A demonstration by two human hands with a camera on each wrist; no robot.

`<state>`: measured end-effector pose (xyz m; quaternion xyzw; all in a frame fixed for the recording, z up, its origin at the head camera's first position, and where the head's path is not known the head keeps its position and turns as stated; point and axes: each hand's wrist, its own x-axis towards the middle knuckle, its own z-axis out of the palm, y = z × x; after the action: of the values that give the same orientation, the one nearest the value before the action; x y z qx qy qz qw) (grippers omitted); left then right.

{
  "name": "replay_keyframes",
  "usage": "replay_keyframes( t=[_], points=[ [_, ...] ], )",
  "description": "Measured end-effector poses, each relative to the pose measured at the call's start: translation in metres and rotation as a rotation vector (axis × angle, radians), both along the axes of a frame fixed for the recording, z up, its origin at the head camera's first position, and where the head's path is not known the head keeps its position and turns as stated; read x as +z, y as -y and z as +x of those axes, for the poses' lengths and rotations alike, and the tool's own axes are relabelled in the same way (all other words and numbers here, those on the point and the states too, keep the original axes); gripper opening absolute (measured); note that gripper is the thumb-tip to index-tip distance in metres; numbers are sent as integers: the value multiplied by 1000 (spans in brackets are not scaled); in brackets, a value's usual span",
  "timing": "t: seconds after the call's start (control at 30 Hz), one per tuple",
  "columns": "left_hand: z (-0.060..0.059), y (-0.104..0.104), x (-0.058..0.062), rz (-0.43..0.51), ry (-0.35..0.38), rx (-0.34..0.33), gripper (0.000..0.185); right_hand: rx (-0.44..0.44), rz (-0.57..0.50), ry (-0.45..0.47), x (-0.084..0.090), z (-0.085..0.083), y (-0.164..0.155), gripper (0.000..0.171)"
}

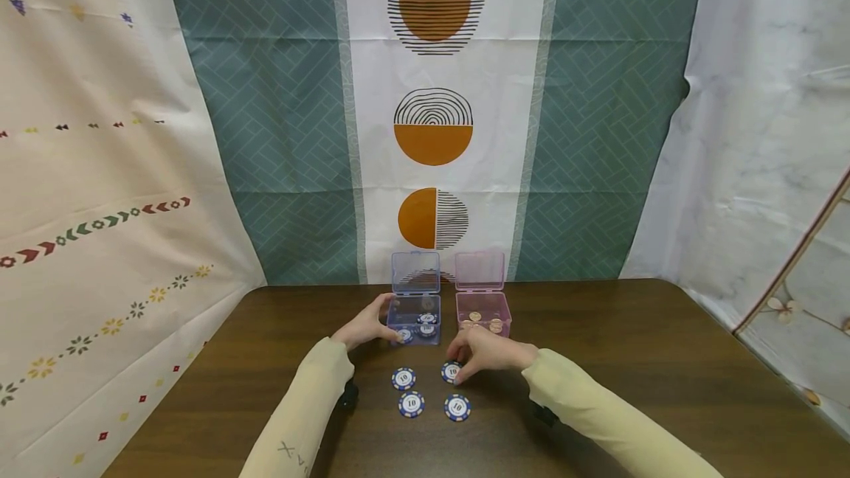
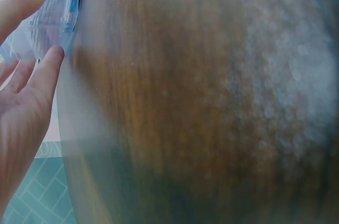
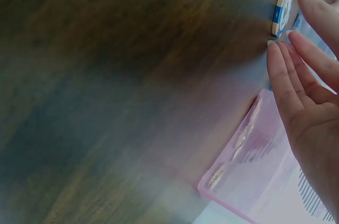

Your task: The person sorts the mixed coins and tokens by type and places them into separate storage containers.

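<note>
My left hand (image 1: 364, 324) holds the left side of a clear blue plastic box (image 1: 433, 340), its thumb at the front and its fingers towards the back. Several blue-and-white poker chips (image 1: 427, 330) lie inside that box, and its lid stands up. In the left wrist view, the thumb and a fingertip touch the box wall (image 2: 45, 36). My right hand (image 1: 490, 351) is over a poker chip (image 1: 451, 372) marked 10, flat on the table. The right wrist view has thumb and fingertips at opposite edges of this chip (image 3: 283, 9).
A clear pink box (image 1: 508, 308) with several copper-coloured coins (image 1: 496, 325) stands right of the blue box, lid raised. Three more chips lie on the brown table (image 1: 584, 323): one at the left (image 1: 403, 378) and two nearer chips (image 1: 411, 404). A patterned cloth (image 1: 438, 72) hangs behind.
</note>
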<state>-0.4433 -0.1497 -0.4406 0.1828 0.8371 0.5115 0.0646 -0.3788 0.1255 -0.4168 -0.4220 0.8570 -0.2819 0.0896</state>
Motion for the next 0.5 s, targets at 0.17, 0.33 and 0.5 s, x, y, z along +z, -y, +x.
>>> replay_keyframes(
  t=[0.17,0.33,0.5],
  points=[
    [2,-1,2,14,4,0,87,4,27,-28,-2,-1,1,35],
    [19,-2,19,8,5,-36,85,-3,44,-23,-4,-3,1,35],
    [24,-3,25,5,10,-48,84,-1,56,-37,-3,-2,0,35]
  ],
)
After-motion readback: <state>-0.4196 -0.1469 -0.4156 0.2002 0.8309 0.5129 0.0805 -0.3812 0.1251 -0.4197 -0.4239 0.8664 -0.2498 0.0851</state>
